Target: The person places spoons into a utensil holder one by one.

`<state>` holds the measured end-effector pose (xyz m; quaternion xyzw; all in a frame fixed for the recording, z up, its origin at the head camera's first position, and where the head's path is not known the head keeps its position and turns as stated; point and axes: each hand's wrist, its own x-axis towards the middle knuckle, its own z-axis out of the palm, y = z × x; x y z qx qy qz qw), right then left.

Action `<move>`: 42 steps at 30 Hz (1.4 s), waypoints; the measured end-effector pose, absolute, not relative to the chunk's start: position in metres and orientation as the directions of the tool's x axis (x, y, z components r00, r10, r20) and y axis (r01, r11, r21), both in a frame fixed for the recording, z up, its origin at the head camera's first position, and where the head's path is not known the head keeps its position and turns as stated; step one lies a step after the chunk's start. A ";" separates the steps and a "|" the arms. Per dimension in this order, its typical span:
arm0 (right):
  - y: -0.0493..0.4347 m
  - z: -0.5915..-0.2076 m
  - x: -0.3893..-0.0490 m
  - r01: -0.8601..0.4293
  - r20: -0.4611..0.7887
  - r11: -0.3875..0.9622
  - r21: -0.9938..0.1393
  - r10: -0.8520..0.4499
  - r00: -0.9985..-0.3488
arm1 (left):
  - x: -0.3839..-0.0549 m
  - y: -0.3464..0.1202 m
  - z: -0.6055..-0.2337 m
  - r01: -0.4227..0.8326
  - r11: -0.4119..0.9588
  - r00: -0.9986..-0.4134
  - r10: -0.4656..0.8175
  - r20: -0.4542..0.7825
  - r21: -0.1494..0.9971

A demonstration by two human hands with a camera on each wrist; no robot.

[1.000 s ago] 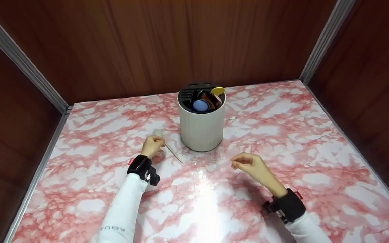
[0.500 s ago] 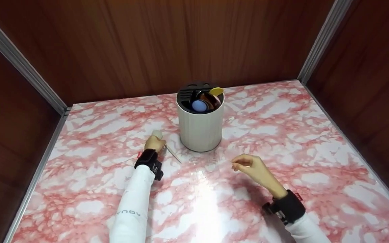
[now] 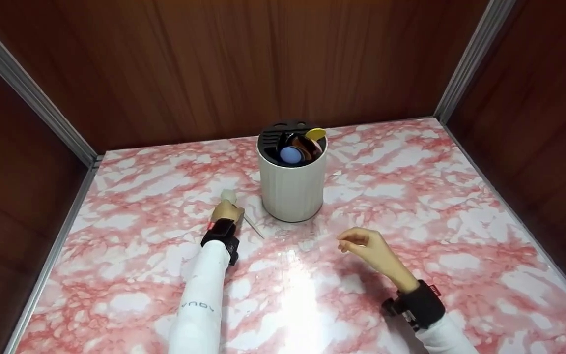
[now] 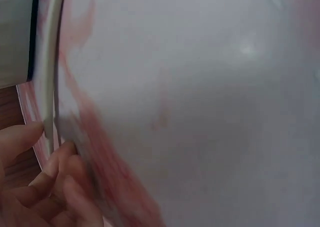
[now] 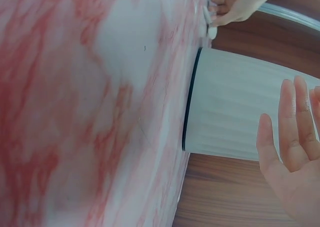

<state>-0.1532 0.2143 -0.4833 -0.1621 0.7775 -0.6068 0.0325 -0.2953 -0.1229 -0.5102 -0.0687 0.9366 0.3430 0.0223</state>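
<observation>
My left hand [image 3: 227,211] is low over the table, left of the white utensil holder [image 3: 293,194]. Between thumb and fingers it pinches the thin handle of a pale spoon [image 3: 254,226]. In the left wrist view the spoon's handle [image 4: 49,67] runs up from the fingertips along the marbled surface. Its broad pale head [image 3: 228,195] shows just beyond the knuckles; the middle part is hidden by the hand. Over the table to the right, my right hand [image 3: 369,246] hovers with relaxed, slightly bent fingers and holds nothing.
The holder's black top has slots, and a blue round head [image 3: 291,154], a yellow one [image 3: 316,133] and brown and pink pieces stick out of it. Wood-grain panels [image 3: 263,64] with metal corner strips enclose the pink and white marbled table [image 3: 130,246].
My left hand has turned over the spoon's handle, its back now facing up, and the left forearm has swung to the right. The spoon and the right hand are nearly where they were.
</observation>
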 end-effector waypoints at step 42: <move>0.215 -0.491 -0.153 -0.250 0.190 0.160 -0.955 -0.318 -0.929 | -0.271 -0.135 -0.494 -0.356 0.072 -0.930 0.070 -0.360 0.932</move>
